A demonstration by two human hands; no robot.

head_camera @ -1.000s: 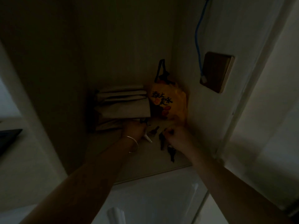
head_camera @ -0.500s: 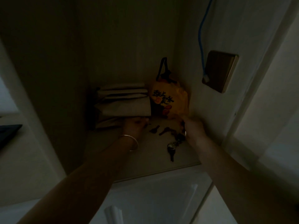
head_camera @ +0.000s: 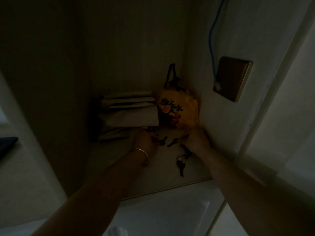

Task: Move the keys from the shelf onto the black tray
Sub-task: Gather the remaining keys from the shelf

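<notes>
Two hands, left hand [head_camera: 144,142], right hand [head_camera: 196,140], beside loose keys [head_camera: 172,142]; bag [head_camera: 180,106] lettering unreadable

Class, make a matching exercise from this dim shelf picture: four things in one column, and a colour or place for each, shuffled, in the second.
Things:
1. cable
2. bag
3. bracelet
4. key bunch

Descriptions:
A. on the left wrist
B. blue, hanging down the wall
C. yellow, in the back corner
D. on the shelf, nearest its front edge

Pairs: 1-B, 2-C, 3-A, 4-D
</notes>
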